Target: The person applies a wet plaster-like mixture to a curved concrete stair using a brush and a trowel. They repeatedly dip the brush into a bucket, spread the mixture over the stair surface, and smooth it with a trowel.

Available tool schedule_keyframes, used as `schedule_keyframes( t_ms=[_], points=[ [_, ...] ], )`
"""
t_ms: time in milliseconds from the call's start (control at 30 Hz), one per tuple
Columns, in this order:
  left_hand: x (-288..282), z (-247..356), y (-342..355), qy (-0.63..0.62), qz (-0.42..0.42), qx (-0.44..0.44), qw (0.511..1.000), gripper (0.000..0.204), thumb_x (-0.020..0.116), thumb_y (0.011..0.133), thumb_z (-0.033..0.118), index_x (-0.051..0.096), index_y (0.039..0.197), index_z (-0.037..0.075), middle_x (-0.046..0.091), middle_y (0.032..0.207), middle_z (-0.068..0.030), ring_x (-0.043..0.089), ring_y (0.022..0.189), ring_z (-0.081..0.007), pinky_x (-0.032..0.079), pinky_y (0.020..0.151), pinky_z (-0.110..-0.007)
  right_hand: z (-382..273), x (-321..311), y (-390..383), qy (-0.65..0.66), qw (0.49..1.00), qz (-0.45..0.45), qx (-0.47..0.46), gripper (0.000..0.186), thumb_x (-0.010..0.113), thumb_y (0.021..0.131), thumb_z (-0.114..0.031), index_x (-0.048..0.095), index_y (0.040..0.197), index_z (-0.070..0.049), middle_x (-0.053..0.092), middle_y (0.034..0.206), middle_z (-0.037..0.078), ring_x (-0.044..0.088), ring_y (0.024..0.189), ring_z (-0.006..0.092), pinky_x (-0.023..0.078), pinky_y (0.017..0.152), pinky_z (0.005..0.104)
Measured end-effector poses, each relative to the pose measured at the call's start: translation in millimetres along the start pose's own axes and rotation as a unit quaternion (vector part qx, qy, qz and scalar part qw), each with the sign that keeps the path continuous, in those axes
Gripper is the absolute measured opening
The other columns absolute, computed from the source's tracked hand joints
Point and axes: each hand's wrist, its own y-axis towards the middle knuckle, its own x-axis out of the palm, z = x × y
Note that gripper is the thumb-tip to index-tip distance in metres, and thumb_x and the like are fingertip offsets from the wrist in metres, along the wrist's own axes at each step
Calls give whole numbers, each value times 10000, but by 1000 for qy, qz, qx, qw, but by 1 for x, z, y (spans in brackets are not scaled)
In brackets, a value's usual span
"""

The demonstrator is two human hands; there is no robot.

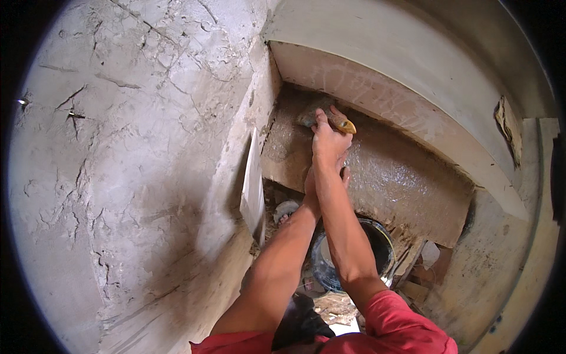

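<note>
My right hand [329,141] grips a trowel with a yellowish handle [345,125]; its greyish blade [307,118] is against a wet brown step surface [407,177]. My left hand [309,183] is lower, largely behind my right wrist and forearm, at that same surface; its grip is hidden. Below my forearms sits a dark round bucket [377,248] with a pale inside. A pale thin board [253,183] leans upright left of the step, and part of a foot in pale footwear [286,208] shows beside it.
A cracked, rough plaster wall [130,153] fills the left. A pale riser [359,88] and ledge [401,41] curve behind the step. A torn brownish piece [507,130] is on the right upper face. Broken scraps [330,307] lie under the bucket.
</note>
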Motion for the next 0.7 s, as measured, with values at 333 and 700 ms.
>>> schedule_keyframes(
  t_ms=[333, 700],
  points=[
    [-18, 2, 9, 514, -62, 168, 839, 568, 654, 900, 216, 578, 1424, 11, 532, 1551, -162, 425, 1504, -309, 259, 1281, -543, -4, -62, 35, 45, 993, 78, 79, 372, 838, 809, -19, 686, 1143, 42, 728, 941, 133, 681, 697, 196, 602, 573, 341],
    [-11, -1, 11, 460, 3, 185, 869, 414, 644, 892, 145, 709, 1296, 86, 635, 1458, -101, 522, 1434, -286, 324, 1256, -515, -70, -354, 13, 4, 959, 256, -120, 359, 782, 938, -94, 679, 1263, 20, 705, 1184, 148, 712, 972, 230, 617, 738, 333]
  ],
)
